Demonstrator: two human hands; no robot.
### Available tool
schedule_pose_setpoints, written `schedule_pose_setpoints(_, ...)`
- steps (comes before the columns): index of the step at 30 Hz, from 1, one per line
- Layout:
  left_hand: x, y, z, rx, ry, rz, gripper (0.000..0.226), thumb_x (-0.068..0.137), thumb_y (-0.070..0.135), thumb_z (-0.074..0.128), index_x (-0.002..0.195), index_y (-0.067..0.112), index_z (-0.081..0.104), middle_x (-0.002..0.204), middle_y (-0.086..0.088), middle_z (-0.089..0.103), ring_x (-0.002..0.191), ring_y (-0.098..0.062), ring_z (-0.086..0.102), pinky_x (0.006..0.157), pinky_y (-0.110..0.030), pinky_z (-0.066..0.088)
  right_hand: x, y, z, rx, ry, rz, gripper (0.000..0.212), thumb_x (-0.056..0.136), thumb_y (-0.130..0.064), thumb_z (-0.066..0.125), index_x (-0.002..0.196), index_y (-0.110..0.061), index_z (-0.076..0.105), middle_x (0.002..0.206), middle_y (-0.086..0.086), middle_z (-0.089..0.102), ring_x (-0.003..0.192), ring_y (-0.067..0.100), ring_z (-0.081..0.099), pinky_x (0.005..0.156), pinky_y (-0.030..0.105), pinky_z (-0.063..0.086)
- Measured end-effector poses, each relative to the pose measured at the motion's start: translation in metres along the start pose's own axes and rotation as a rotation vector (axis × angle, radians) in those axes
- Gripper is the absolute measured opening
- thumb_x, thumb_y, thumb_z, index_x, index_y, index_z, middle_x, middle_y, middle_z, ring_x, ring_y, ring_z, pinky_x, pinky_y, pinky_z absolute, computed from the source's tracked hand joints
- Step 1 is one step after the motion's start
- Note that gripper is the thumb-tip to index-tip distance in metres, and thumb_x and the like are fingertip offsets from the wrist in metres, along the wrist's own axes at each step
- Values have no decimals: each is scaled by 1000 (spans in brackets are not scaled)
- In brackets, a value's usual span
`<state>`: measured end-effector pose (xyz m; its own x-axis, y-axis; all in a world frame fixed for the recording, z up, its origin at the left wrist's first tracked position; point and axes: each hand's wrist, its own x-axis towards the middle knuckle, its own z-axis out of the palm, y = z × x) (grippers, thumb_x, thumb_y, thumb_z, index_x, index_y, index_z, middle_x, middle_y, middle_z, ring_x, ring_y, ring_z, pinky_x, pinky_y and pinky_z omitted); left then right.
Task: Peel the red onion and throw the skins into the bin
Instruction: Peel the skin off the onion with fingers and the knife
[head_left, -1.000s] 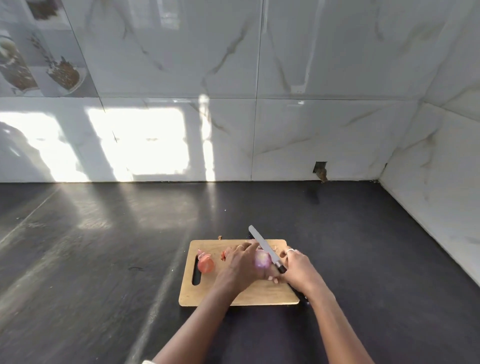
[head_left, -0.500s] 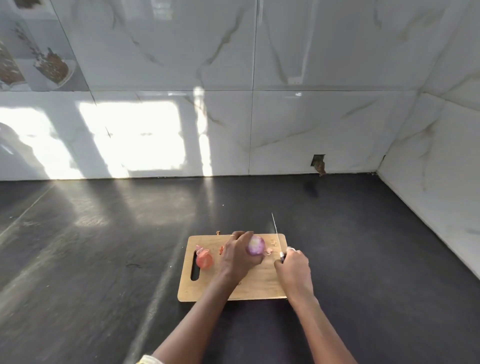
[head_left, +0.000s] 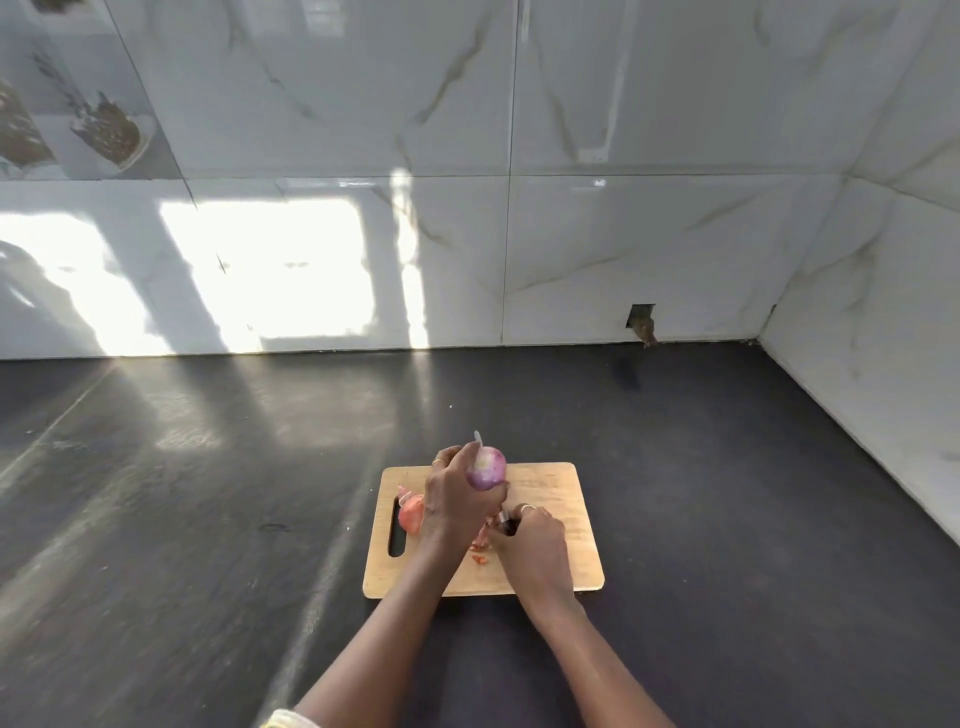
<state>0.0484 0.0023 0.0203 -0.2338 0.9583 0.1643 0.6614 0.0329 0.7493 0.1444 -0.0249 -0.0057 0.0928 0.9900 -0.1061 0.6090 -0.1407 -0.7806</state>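
Note:
My left hand (head_left: 454, 501) holds the partly peeled red onion (head_left: 486, 468), pale purple, lifted above the wooden cutting board (head_left: 556, 525). My right hand (head_left: 530, 543) grips the dark handle of a knife (head_left: 477, 439); its blade runs up behind the onion and only the tip shows above it. A larger piece of reddish onion skin (head_left: 412, 514) lies on the board left of my left hand. Small skin scraps (head_left: 480, 553) lie between my hands. No bin is in view.
The board sits on a dark stone countertop (head_left: 182, 519) that runs back to a white marble-tiled wall (head_left: 467, 208). A second tiled wall (head_left: 883, 389) closes the corner on the right. Bright sunlight patches fall on the left wall and counter.
My left hand lifted the onion higher off the board. My right hand brought the knife in toward the onion, so the blade now runs behind it instead of standing to its right.

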Motion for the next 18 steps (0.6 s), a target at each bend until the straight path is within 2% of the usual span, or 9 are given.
schedule_pose_setpoints(5,1,3,3,-25,-64,-37,64,70,24,76,128,15,52,128,-6,53,112,-21,53,89,-21,40,7,7,-20,-40,107,87,13,79,-13,57,67,-13,55,79,6,60,74,24,52,63,27,34)
schedule_pose_setpoints(7,-3,7,7,-35,-132,-52,66,69,25,75,129,17,51,129,-3,51,114,-20,52,90,-19,37,11,13,-32,-92,153,100,6,78,-10,56,74,-11,60,84,8,62,80,27,56,65,27,35)
schedule_pose_setpoints(9,-5,12,14,-22,-185,-37,69,64,35,73,128,18,52,129,-3,53,116,-23,51,95,-25,38,13,20,-41,-141,176,101,14,81,-7,52,87,-8,65,92,9,60,88,28,56,69,27,35)
schedule_pose_setpoints(11,-7,17,21,58,-233,13,68,63,40,69,126,19,55,129,-1,54,118,-23,49,92,-23,33,15,26,-44,-190,186,94,18,87,-7,49,95,-4,65,97,11,59,91,28,55,70,27,33)
schedule_pose_setpoints(12,-8,20,24,79,-268,31,63,66,36,71,124,16,56,130,-2,53,118,-23,48,88,-20,30,15,28,-44,-209,189,95,18,89,-9,49,96,-3,64,97,12,58,91,29,55,69,27,33)
schedule_pose_setpoints(14,-8,22,31,71,-345,51,57,72,25,73,123,11,55,131,-6,51,120,-22,46,91,-20,31,15,29,-44,-228,175,104,16,90,-14,53,95,-2,62,95,12,57,88,29,55,68,28,35)
schedule_pose_setpoints(18,-9,21,38,60,-399,46,64,72,25,76,128,11,49,133,-6,47,121,-21,45,95,-22,33,17,30,-47,-198,129,122,10,83,-7,57,92,-3,61,94,9,57,81,25,52,67,28,37)
